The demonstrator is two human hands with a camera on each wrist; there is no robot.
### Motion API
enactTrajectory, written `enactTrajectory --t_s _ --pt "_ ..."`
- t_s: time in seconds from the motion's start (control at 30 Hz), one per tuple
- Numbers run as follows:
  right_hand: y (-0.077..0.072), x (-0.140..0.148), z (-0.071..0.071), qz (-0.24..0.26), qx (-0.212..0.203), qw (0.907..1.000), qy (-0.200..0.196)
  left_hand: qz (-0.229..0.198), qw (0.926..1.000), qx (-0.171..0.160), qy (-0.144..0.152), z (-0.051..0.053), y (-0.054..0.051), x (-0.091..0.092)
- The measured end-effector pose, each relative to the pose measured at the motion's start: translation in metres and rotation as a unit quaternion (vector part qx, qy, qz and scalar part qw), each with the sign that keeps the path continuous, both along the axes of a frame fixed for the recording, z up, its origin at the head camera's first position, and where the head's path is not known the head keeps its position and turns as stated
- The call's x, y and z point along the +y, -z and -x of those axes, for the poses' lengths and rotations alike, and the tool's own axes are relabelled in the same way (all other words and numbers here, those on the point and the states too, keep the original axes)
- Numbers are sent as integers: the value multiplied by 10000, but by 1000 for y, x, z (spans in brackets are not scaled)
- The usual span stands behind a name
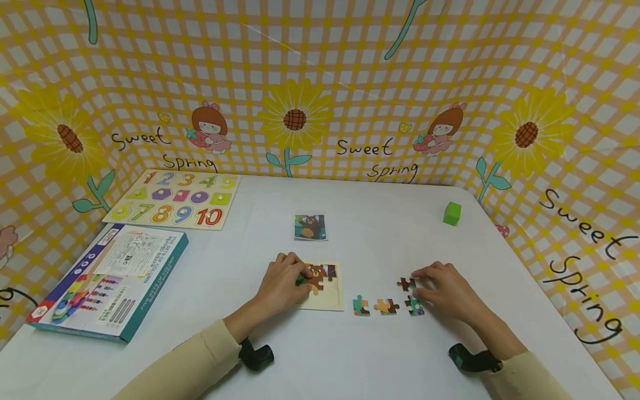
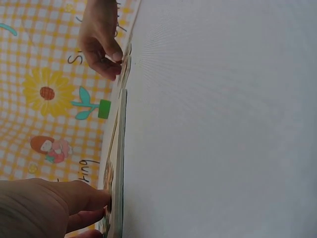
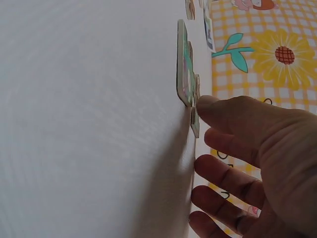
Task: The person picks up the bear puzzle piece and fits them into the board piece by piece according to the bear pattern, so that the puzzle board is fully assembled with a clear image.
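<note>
Puzzle tray (image 1: 341,286): on the worktop (image 1: 380,355) in front of you; thin, square, pale and wood-like, with bear pieces (image 1: 316,274) inside its border.
Left hand (image 1: 285,283): curled over the tray's left part; your fingers and thumb pinch a green piece (image 1: 301,279).
Right hand (image 1: 445,291): fingers spread, thumb and forefinger parted beside the brown piece (image 1: 405,284); the right wrist view cannot confirm a firm grip.
Loose pieces: teal piece (image 1: 360,306), tan piece (image 1: 385,306) and dark green piece (image 1: 414,306) lie right of the tray, near the brown piece.
Fitting: align tab to socket before you apply pressure; press flat and evenly, since a tilted piece could lift its neighbours.
Pickup: pinch by opposite edges; the pieces are thin, flat and likely stiff.
Picture match: check colours against the bear picture (image 1: 310,228) beyond the tray.
Surfaces: printed faces, rounded knobs; the worktop is smooth and white.
</note>
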State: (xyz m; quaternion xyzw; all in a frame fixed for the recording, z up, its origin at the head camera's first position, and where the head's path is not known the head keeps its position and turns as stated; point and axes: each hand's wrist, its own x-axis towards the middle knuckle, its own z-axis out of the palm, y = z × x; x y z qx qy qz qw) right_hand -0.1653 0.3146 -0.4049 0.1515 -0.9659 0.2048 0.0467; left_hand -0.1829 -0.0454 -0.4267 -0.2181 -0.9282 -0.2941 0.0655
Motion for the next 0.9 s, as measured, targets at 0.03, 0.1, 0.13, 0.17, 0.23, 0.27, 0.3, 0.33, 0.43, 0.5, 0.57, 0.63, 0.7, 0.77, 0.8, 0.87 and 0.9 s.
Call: enactTrajectory --t_s 0.03,0.1,0.13,0.17,0.23,0.27,0.3,0.33,0.43,0.5,0.57,0.63,0.7,0.77,0.8,0.87,0.9 --pt "0 1 0 -10 24 10000 -16 -6 10000 -6 2 0 0 0" --pt "1 2 0 -10 49 10000 -33 -6 10000 -17 -6 0 0 0" --pt "2 2 0 -12 57 10000 -32 -2 10000 -21 -10 0 0 0" --pt "2 2 0 -16 65 10000 -31 1 10000 -22 -14 0 0 0" --pt "2 3 1 -23 66 10000 -38 9 10000 -13 -14 0 0 0" --pt "2 3 1 -34 68 10000 -41 13 10000 -8 -14 0 0 0" --pt "3 3 1 -40 74 10000 -43 16 10000 0 -10 0 0 0" --pt "3 4 1 -37 76 10000 -52 11 10000 9 -1 0 0 0" --pt "3 4 1 -52 98 9999 -72 4 10000 22 9 0 0 0" --pt "4 4 1 -66 125 9999 -96 6 10000 28 6 0 0 0" --pt "4 4 1 -89 160 9998 -120 13 10000 24 0 0 0 0" --pt "4 5 2 -96 197 9997 -145 9 10000 19 -1 0 0 0" --pt "4 5 1 -116 221 9996 -142 7 10000 20 8 0 0 0" --pt "5 5 1 -130 217 9996 -143 -7 10000 11 14 0 0 0" --pt "4 5 1 -142 215 9996 -134 -16 10000 11 15 0 1 0" --pt "3 4 1 -111 169 9997 -112 -24 10000 12 16 0 1 0" --pt "2 3 1 -68 139 9998 -114 -34 10000 12 12 0 0 0"
